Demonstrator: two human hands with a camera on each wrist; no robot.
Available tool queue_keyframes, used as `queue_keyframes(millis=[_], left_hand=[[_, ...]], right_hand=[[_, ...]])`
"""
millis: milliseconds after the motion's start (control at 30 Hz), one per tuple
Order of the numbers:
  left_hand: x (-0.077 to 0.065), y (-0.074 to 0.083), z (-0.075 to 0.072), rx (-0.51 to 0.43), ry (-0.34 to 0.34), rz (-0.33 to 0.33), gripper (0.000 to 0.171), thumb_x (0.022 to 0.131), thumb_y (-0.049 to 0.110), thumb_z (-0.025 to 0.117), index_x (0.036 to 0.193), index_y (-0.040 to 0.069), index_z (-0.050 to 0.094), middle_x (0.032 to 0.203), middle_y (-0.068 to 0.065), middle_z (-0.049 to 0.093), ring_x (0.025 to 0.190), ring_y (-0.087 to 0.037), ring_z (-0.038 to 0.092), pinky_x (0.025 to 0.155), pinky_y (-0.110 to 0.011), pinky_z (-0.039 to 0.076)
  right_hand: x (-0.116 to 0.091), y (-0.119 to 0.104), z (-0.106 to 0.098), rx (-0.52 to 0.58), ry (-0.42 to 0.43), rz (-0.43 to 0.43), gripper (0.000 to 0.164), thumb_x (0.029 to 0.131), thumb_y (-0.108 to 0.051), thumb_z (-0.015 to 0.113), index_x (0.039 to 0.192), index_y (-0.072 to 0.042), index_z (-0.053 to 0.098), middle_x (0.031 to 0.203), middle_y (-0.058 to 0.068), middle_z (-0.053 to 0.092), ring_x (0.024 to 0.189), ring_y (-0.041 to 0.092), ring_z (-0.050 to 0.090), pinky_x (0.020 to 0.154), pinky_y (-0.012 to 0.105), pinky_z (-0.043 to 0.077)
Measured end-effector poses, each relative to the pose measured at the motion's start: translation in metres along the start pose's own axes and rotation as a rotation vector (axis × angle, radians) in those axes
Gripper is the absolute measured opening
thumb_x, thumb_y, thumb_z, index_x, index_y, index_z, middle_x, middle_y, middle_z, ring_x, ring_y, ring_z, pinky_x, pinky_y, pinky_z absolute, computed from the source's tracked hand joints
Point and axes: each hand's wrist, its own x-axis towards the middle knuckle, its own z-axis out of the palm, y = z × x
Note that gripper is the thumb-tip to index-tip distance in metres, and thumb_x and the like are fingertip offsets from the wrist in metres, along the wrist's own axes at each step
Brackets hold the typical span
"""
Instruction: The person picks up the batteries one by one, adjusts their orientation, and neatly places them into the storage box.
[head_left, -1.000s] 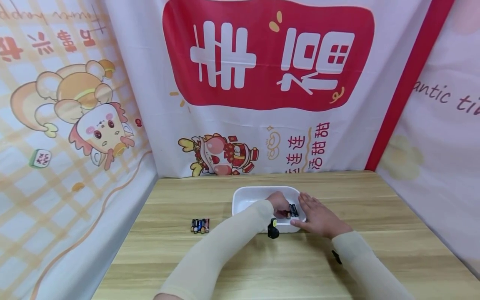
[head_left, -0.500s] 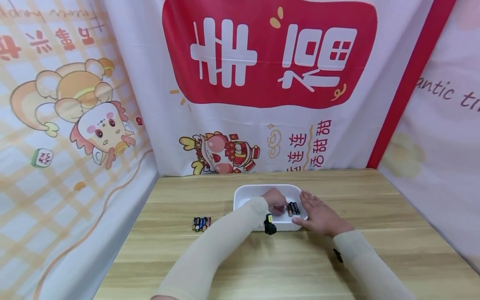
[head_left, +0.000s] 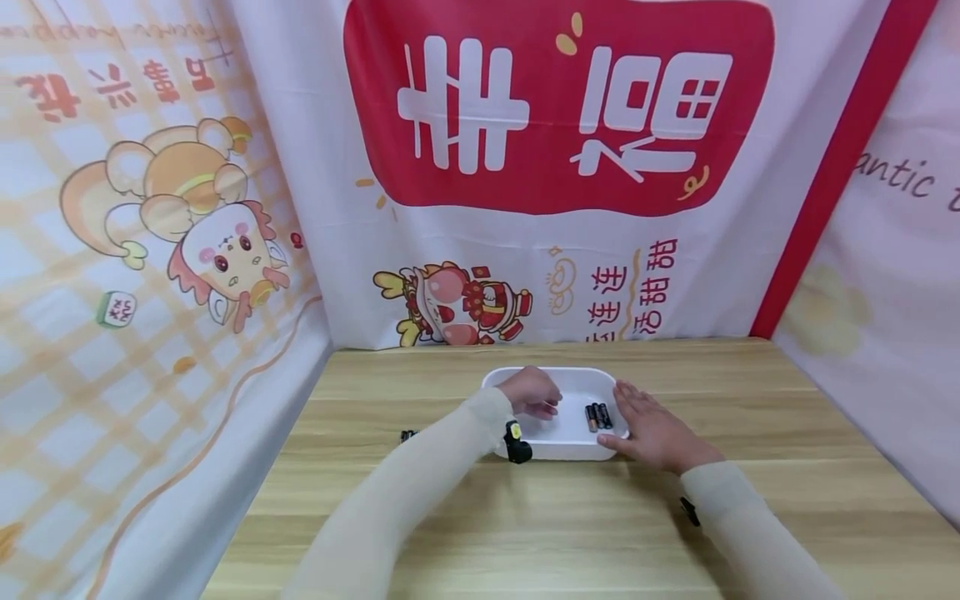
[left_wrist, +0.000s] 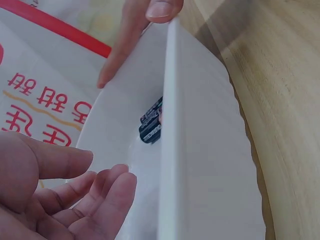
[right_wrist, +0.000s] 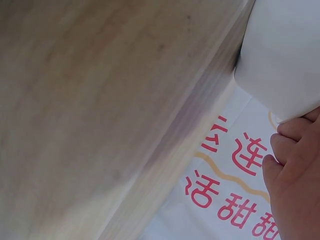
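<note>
A white rectangular basin (head_left: 557,451) with rounded corners stands on the wooden table. At its right end, a small row of black batteries (head_left: 598,417) lies side by side on the bottom. My left hand (head_left: 531,392) hovers over the left part of the basin. In the left wrist view its fingers (left_wrist: 112,200) are loosely bent and hold nothing, with the thumb apart from them. My right hand (head_left: 660,433) rests against the basin's right end, fingers extended along the rim. Other batteries (head_left: 408,435) lie on the table at left, mostly hidden by my left forearm.
Behind the wooden table (head_left: 570,517) hangs a printed cloth (head_left: 555,233) with red lettering. Further patterned cloths close off the left and right sides. My left forearm (head_left: 420,475) crosses in front of the table's left part.
My left hand has drawn away leftward from the batteries at the basin's right end, its fingers loosening. The right hand keeps its place on the rim. The head view has shifted slightly.
</note>
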Motion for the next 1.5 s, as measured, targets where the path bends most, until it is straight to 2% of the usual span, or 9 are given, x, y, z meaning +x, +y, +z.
queue_keyframes(millis=[367, 600, 733, 900, 1133, 1333, 1500], left_hand=[[-0.03, -0.006, -0.036, -0.112, -0.014, 0.02, 0.027, 0.088, -0.001, 0.063, 0.113, -0.012, 0.062, 0.093, -0.019, 0.065, 0.07, -0.021, 0.065, 0.066, -0.032, 0.061], [-0.041, -0.021, -0.062, -0.12, -0.003, 0.012, 0.027, 0.092, 0.002, 0.061, 0.117, -0.009, 0.061, 0.114, -0.027, 0.062, 0.079, -0.024, 0.067, 0.071, -0.034, 0.061], [-0.049, -0.028, -0.074, -0.131, 0.016, 0.001, 0.028, 0.094, 0.004, 0.059, 0.119, -0.009, 0.059, 0.119, -0.029, 0.059, 0.082, -0.025, 0.066, 0.073, -0.034, 0.061], [-0.059, -0.031, -0.082, -0.161, 0.016, 0.01, 0.03, 0.094, 0.001, 0.056, 0.122, -0.011, 0.056, 0.121, -0.031, 0.057, 0.079, -0.023, 0.066, 0.075, -0.035, 0.06], [-0.073, -0.038, -0.095, -0.153, 0.029, 0.005, 0.029, 0.095, 0.002, 0.056, 0.121, -0.012, 0.056, 0.114, -0.028, 0.06, 0.079, -0.023, 0.065, 0.074, -0.034, 0.06], [-0.081, -0.056, -0.109, -0.138, 0.037, -0.003, 0.026, 0.095, 0.005, 0.058, 0.116, -0.01, 0.059, 0.101, -0.023, 0.064, 0.075, -0.022, 0.064, 0.078, -0.037, 0.06], [-0.086, -0.073, -0.121, -0.102, 0.062, -0.008, 0.024, 0.092, 0.0, 0.058, 0.113, -0.011, 0.06, 0.104, -0.027, 0.064, 0.08, -0.026, 0.066, 0.075, -0.036, 0.06]], right_hand=[[-0.001, 0.001, -0.001, -0.03, 0.016, -0.026, 0.103, 0.089, -0.075, 0.039, 0.151, 0.005, 0.021, 0.159, 0.018, 0.013, 0.145, 0.037, 0.014, 0.117, 0.051, 0.017], [-0.002, -0.002, -0.005, -0.048, 0.002, -0.05, 0.102, 0.09, -0.074, 0.037, 0.15, 0.007, 0.022, 0.158, 0.019, 0.012, 0.144, 0.038, 0.014, 0.117, 0.051, 0.016], [-0.003, -0.003, -0.006, -0.043, 0.0, -0.056, 0.102, 0.09, -0.074, 0.038, 0.149, 0.007, 0.022, 0.158, 0.02, 0.014, 0.144, 0.038, 0.016, 0.117, 0.051, 0.017], [-0.003, -0.002, -0.004, -0.044, 0.021, -0.062, 0.102, 0.09, -0.073, 0.04, 0.148, 0.009, 0.024, 0.158, 0.021, 0.016, 0.143, 0.039, 0.017, 0.117, 0.052, 0.017], [-0.001, -0.002, -0.002, -0.036, 0.014, -0.053, 0.104, 0.089, -0.075, 0.038, 0.149, 0.007, 0.022, 0.158, 0.02, 0.016, 0.144, 0.037, 0.016, 0.117, 0.051, 0.017], [-0.001, -0.002, -0.003, -0.039, 0.017, -0.059, 0.103, 0.089, -0.074, 0.038, 0.149, 0.008, 0.022, 0.158, 0.02, 0.015, 0.144, 0.038, 0.016, 0.117, 0.051, 0.017], [-0.002, -0.002, -0.002, -0.033, 0.009, -0.053, 0.103, 0.09, -0.075, 0.037, 0.149, 0.008, 0.022, 0.158, 0.02, 0.014, 0.144, 0.038, 0.015, 0.117, 0.051, 0.016]])
